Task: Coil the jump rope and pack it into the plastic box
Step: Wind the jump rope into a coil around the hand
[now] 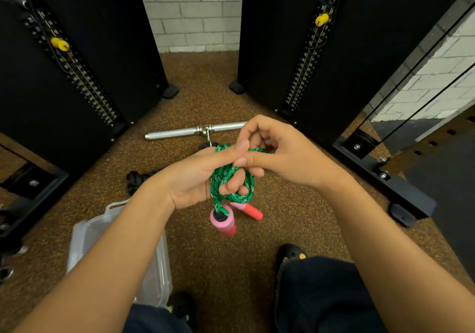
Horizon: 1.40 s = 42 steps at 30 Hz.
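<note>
Down on the speckled rubber floor (205, 88) at far left sits the clear plastic box (82, 237), well apart from the rope. My left hand (195, 175) has the green braided jump rope (223, 177) looped round its curled fingers, with the pink foam handles (223, 220) dangling just beneath. My right hand (280, 152), fingers curled, pinches a strand at the coil's top.

Left grip (195, 178) curls round the jump rope (223, 176); right grip (285, 152), touching it, pinches a strand.
</note>
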Each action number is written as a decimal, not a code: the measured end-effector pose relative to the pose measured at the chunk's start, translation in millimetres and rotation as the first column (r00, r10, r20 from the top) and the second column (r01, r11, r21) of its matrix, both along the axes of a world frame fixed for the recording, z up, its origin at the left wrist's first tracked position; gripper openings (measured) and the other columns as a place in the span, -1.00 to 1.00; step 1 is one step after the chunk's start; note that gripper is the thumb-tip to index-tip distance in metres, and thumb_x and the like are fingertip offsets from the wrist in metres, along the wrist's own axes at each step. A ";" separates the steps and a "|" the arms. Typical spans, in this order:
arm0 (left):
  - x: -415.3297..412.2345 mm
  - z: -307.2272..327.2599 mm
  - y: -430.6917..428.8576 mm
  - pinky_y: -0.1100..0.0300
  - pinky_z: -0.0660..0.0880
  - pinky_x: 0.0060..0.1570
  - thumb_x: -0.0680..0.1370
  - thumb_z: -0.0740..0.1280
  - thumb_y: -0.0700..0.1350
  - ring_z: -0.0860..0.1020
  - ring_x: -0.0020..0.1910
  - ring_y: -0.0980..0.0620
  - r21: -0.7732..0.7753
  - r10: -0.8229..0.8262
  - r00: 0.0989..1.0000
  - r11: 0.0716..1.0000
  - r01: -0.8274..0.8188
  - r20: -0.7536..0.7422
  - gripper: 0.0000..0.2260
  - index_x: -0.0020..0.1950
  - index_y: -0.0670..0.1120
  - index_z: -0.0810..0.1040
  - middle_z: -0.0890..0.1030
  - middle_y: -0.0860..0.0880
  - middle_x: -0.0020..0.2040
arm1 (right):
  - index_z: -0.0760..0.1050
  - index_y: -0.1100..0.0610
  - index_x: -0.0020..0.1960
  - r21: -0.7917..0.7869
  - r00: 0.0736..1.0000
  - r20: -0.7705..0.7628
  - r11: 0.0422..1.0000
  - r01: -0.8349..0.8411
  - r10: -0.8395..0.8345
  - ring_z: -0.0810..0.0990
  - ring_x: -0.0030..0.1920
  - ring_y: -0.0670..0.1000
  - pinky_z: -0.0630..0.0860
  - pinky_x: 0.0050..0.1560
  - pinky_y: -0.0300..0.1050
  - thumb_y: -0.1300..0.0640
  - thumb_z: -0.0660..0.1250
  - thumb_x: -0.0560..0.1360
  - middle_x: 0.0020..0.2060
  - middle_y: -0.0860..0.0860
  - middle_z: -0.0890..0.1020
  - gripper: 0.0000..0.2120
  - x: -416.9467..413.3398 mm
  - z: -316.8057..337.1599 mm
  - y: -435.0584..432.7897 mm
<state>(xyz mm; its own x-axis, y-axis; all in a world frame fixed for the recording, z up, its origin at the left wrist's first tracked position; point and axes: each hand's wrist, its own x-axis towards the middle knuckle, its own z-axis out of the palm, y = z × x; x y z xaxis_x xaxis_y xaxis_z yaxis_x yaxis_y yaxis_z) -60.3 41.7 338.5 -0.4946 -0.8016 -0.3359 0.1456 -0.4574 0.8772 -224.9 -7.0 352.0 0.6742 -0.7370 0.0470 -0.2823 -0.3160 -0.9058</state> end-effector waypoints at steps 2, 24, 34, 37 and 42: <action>1.3 -3.4 0.5 0.29 0.54 -0.22 0.28 0.34 0.30 0.39 -0.57 0.19 -0.007 -0.033 0.996 0.999 0.032 -0.086 -0.53 -0.22 -0.11 0.66 0.43 0.08 -0.57 | 0.48 -0.01 0.02 0.103 0.999 0.014 0.993 -0.049 0.048 0.51 -0.13 -0.02 0.49 -0.03 -0.03 -0.10 0.39 0.37 -0.16 0.06 0.54 -0.72 2.7 -1.2 2.3; -6.1 -6.7 13.0 0.09 0.19 0.39 0.63 0.11 -0.22 0.60 0.06 -0.17 0.274 0.254 0.665 0.959 -0.076 -0.702 -0.57 0.44 -0.39 0.10 0.46 -0.40 0.25 | 0.42 -0.10 0.04 0.446 0.992 0.119 0.895 -0.014 -0.044 0.39 -0.40 -0.15 0.33 -0.41 -0.24 -0.02 -0.01 0.61 -0.26 -0.12 0.50 -0.77 24.5 -5.0 19.7; -17.4 -13.8 0.0 -0.01 0.15 0.41 0.58 0.14 -0.31 0.40 0.33 -0.25 0.141 0.164 0.630 0.986 -0.087 -0.759 -0.74 0.22 -0.34 0.47 0.40 -0.33 0.34 | 0.40 0.35 0.14 0.462 0.984 0.095 0.882 0.094 -0.154 0.44 0.11 0.46 0.44 0.07 0.41 0.13 0.01 0.63 0.09 0.46 0.48 -0.67 25.1 -13.8 14.7; -19.2 -12.0 0.9 0.01 0.32 0.34 0.47 0.31 -0.29 0.47 0.28 -0.18 0.130 0.229 0.666 0.972 -0.195 -0.710 -0.82 0.03 -0.31 0.60 0.49 -0.32 0.27 | 0.46 0.10 -0.12 0.454 0.983 0.080 0.884 0.112 -0.166 0.51 -0.38 -0.10 0.47 -0.37 -0.22 0.14 0.03 0.62 -0.34 0.02 0.55 -0.74 25.0 -17.0 12.9; -25.3 -9.6 2.1 0.09 0.41 0.28 0.49 0.29 -0.32 0.57 0.17 -0.13 0.246 0.336 0.554 0.941 -0.233 -0.762 -0.61 0.29 -0.38 0.39 0.46 -0.40 0.25 | 0.46 0.05 -0.09 0.452 0.984 0.070 0.885 0.114 -0.163 0.44 -0.34 -0.13 0.42 -0.33 -0.29 0.16 0.04 0.62 -0.26 -0.04 0.51 -0.76 29.4 -24.4 9.3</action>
<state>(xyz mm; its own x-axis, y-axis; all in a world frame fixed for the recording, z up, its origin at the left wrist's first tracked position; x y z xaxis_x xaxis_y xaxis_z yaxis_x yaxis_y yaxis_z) -85.7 43.7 328.9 -0.3556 -0.9344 -0.0217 0.8886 -0.3452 0.3021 -195.5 2.3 327.6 0.5731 -0.7822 -0.2445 -0.1915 0.1622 -0.9680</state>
